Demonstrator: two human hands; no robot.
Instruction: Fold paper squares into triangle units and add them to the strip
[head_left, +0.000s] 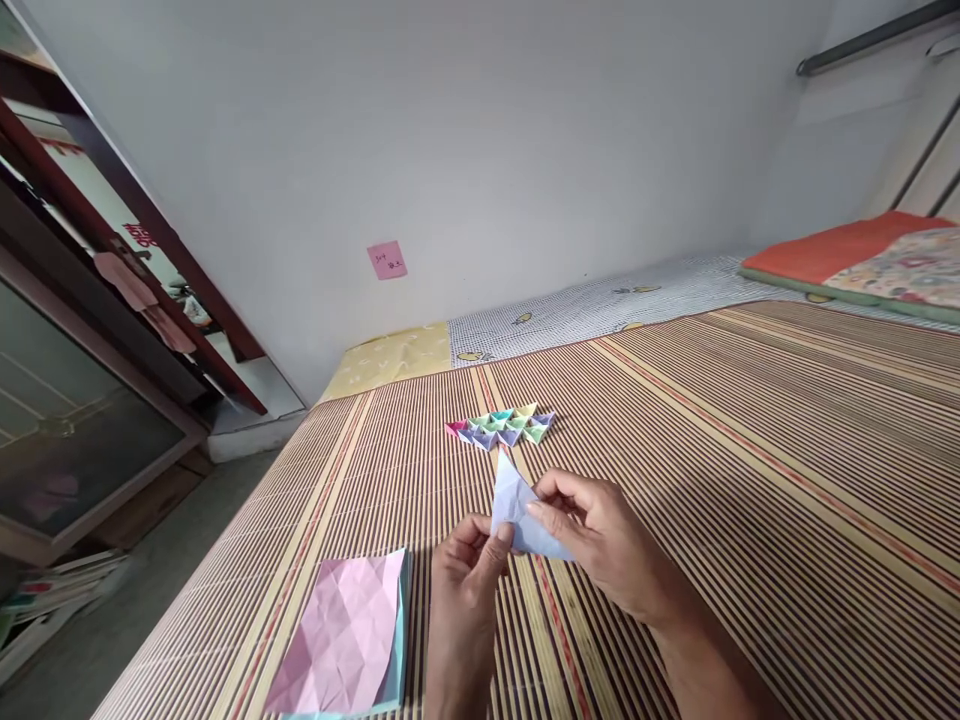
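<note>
Left hand (471,570) and right hand (592,525), each with thumb and fingers pinched on a folded pale-blue paper (516,508), raised above the striped mat (675,450), near small folded pieces (501,426).

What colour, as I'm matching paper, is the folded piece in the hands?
The folded piece is pale blue, best seen in the head view.

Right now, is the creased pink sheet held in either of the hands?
No, the creased pink sheet lies atop turquoise paper, while the left hand and right hand hold a folded pale-blue piece.
</note>
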